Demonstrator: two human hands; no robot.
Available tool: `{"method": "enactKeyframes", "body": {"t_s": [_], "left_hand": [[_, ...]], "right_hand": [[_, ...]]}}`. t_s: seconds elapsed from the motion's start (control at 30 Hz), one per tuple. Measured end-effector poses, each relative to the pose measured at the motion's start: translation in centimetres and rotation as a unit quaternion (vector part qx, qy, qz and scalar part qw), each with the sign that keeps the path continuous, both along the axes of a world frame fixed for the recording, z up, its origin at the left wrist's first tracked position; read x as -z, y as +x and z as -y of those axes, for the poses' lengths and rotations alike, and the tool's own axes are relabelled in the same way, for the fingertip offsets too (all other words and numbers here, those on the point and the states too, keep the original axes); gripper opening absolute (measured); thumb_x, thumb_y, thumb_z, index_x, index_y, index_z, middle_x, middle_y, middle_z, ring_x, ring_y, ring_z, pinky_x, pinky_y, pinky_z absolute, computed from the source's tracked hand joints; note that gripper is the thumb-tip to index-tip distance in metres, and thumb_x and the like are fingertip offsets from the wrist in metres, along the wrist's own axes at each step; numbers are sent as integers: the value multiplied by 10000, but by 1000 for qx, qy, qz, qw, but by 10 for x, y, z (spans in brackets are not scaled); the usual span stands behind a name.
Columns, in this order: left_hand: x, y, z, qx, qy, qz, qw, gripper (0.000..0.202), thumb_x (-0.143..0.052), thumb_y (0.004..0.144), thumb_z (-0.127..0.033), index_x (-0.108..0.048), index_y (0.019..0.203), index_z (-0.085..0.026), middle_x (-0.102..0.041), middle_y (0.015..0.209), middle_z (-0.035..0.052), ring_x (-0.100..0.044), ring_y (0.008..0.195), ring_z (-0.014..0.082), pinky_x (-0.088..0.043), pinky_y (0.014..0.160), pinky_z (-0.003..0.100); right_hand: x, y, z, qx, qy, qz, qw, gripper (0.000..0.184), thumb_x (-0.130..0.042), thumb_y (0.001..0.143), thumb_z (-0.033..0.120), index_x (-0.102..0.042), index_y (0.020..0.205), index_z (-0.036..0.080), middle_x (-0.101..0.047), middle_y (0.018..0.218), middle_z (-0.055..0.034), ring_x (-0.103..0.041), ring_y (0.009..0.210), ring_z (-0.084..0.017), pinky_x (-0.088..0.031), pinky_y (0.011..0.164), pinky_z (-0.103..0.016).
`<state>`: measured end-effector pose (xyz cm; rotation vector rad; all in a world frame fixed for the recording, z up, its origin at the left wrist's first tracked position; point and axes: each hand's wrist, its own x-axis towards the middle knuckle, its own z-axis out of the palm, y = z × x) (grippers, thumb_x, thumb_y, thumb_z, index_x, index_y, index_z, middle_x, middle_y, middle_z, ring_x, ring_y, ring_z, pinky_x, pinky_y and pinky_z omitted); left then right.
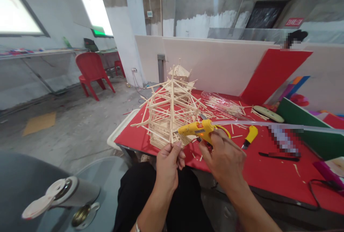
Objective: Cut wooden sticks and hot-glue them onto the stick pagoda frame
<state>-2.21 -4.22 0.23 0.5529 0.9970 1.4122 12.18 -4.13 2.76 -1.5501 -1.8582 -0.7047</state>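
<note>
A pagoda-like model of thin wooden sticks [159, 130] stands at the front edge of the red table. My left hand [168, 160] is closed in a pinch at its lower front corner, on the end of a thin wooden stick; the fingers partly hide it. My right hand [227, 155] is wrapped round the handle of a yellow hot glue gun [197, 129]. The gun points left, its nozzle at the model's front post, just above my left fingertips. A long translucent glue stick [258, 122] runs out of the gun's back to the right.
Behind the model rises a smaller stick tower roof [179, 71]. Loose sticks and a plastic bag of sticks [223, 104] lie on the red tabletop [258, 182], near a yellow utility knife [250, 136]. At lower left, an open flask [77, 191] stands on a grey stool.
</note>
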Motion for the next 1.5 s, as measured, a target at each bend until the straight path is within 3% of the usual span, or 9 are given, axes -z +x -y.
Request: {"method": "enactKeyframes", "body": {"t_s": [1.5], "left_hand": [[5, 10, -5, -37, 8, -4, 999, 387, -779, 651, -436, -524, 667, -145, -554, 487, -40, -417, 337, 41, -260, 338, 149]], "right_hand": [[3, 19, 19, -9, 45, 8, 999, 251, -538, 899, 341, -631, 1001, 131, -735, 932, -92, -686, 821, -192, -443, 668, -259]]}}
